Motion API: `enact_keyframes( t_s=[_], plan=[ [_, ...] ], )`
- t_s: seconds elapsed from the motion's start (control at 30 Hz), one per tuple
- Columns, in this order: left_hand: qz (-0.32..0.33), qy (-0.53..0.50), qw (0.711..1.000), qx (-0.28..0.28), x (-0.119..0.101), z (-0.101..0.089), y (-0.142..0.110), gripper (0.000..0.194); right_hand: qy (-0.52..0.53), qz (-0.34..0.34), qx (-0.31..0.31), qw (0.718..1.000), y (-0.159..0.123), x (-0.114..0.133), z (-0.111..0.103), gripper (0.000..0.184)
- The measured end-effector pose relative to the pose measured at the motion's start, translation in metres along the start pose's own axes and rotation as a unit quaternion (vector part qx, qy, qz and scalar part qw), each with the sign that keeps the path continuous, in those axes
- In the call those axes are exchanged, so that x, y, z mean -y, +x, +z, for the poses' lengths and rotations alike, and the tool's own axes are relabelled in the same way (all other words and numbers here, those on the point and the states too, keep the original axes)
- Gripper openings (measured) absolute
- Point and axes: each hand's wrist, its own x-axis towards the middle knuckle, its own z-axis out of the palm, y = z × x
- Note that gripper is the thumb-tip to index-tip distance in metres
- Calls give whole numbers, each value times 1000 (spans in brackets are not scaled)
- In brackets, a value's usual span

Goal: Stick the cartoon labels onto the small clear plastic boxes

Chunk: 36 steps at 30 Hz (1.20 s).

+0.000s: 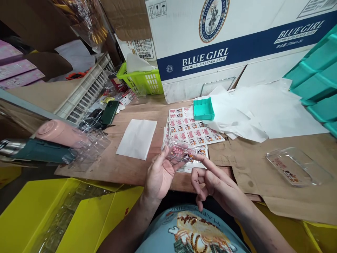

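My left hand (160,177) is closed on the left end of a clear plastic case (172,144), thumb on top and fingers beneath. On the case sits a sticker (180,154) with red lettering and cartoon cats. The outstretched index finger of my right hand (214,181) reaches the case's right end by the cats; the other fingers are loosely bent and hold nothing. Just beyond lie sheets of matching stickers (184,128), partly covered by the case. Another clear case (300,167) with such a sticker rests at the right of the table.
A teal tray (204,109) sits on the sticker sheets. White paper (137,138) lies left, more backing paper (273,109) right. Behind stand a green basket (143,79) and a beer carton (200,59). Bottles (60,133), a phone (110,112) and yellow boxes (100,214) are left.
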Motion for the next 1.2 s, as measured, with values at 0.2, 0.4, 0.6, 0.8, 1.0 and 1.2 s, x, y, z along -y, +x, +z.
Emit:
enact_keyframes(
  t_s=[0.2, 0.4, 0.6, 0.8, 1.0, 1.2],
  plan=[
    [57, 69, 996, -9, 9, 2, -2, 12, -78, 6, -34, 996, -1, 5, 9, 61],
    [131, 64, 987, -60, 16, 1, 3, 4, -560, -129, -231, 785, -3, 1, 10, 69],
    [100, 67, 991, -52, 13, 13, -2, 11, -750, -285, -204, 561, -5, 1, 16, 65],
    [-6, 160, 983, 91, 37, 41, -14, 17, -579, -279, -235, 729, -36, 33, -15, 65],
    [268, 532, 803, -35, -2, -27, 14, 44, -764, -272, -394, 432, -101, 41, -116, 68],
    [267, 709, 632, -162, -70, -112, 37, 32, -786, -313, -377, 378, -78, 40, -118, 81]
  ],
)
